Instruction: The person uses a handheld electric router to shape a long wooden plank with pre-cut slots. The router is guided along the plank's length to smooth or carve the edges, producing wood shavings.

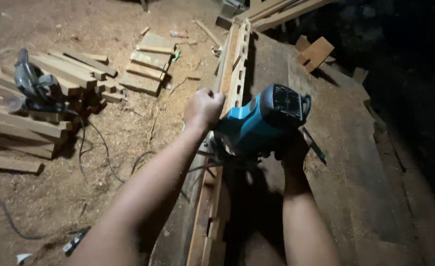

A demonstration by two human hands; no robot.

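Observation:
A long pale wooden piece [238,69] with slots cut in it lies on edge along a dark workbench [335,148]. My left hand [202,108] is closed around its upper edge. A teal and black power tool [262,123] sits against the wood just right of that hand. My right hand [292,150] grips the tool from below and behind, partly in shadow. The tool's cutting part is hidden against the wood.
Stacks of cut wooden boards [70,74] and more boards [146,64] lie on the sawdust floor at left. A grey power saw [33,86] rests on one stack, with a black cable [99,148] trailing. Wood offcuts [316,51] lie at the bench's far end.

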